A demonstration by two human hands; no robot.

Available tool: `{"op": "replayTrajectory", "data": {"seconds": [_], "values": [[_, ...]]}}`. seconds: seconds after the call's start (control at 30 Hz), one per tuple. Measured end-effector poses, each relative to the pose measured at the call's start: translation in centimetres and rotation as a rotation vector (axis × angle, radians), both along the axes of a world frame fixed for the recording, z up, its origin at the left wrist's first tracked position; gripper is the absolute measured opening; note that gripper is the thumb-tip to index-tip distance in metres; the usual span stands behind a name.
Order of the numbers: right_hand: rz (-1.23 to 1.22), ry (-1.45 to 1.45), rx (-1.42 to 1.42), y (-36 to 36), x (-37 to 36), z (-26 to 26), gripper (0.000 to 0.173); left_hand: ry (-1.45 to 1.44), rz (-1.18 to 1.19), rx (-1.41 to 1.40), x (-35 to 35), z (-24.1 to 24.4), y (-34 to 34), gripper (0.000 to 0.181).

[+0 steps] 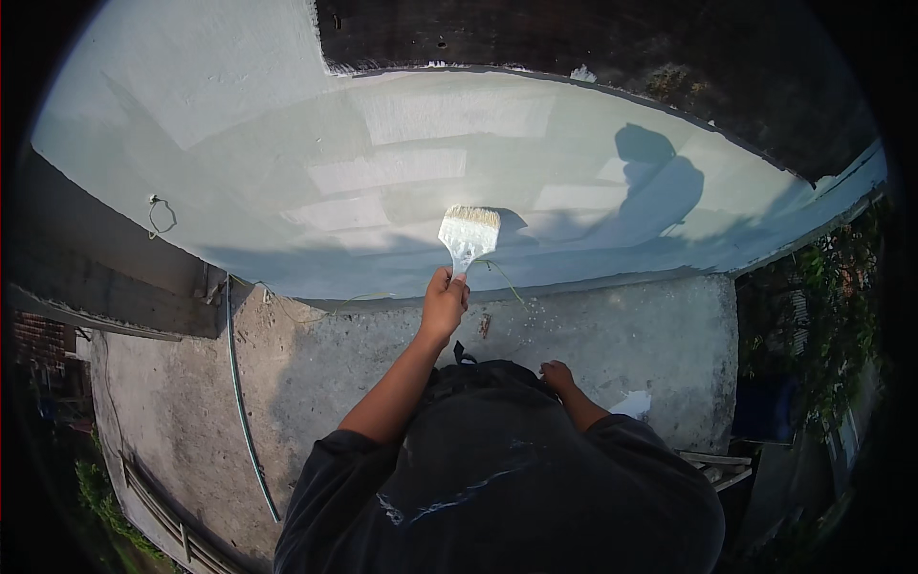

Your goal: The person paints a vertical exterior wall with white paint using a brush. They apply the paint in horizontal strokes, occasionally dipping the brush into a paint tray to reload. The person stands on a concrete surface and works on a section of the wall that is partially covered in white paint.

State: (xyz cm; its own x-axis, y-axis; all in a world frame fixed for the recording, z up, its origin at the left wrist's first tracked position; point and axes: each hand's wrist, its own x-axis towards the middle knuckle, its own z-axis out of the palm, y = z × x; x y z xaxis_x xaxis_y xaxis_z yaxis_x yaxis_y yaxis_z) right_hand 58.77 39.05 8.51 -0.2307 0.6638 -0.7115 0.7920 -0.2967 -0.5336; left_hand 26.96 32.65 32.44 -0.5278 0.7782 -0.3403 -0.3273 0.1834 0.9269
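Note:
My left hand (443, 305) grips the handle of a wide, flat paintbrush (468, 233), bristles upward. The brush is coated in white paint and is at or just in front of the wall (502, 161); contact cannot be told. The wall is pale grey-green, with whiter brushed patches and shadows across it. My right hand (557, 377) hangs low beside my dark shirt, fingers curled; whether it holds anything cannot be told.
A concrete ledge (351, 351) lies below the wall, its right edge near foliage. A thin pipe (240, 402) lies at the left. Wires (161, 215) stick out of the wall. A ladder-like wooden piece (172, 524) is at the lower left. Dark panel (574, 43) above.

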Motion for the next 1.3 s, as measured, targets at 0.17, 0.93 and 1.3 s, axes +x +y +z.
{"op": "replayTrajectory", "data": {"seconds": [0.17,0.93,1.3], "values": [[0.031,0.01,0.026,0.0,0.2,0.2,0.034,0.0,0.016,0.029,-0.3,-0.8,0.8,0.013],[0.229,-0.033,0.112,0.6,1.0,-2.5,0.017,0.091,0.026,0.159,-0.8,1.3,0.8,0.012],[0.133,0.017,0.093,0.6,-0.1,-0.2,0.034,0.072,0.032,0.113,-2.2,0.7,-0.4,0.011]]}}
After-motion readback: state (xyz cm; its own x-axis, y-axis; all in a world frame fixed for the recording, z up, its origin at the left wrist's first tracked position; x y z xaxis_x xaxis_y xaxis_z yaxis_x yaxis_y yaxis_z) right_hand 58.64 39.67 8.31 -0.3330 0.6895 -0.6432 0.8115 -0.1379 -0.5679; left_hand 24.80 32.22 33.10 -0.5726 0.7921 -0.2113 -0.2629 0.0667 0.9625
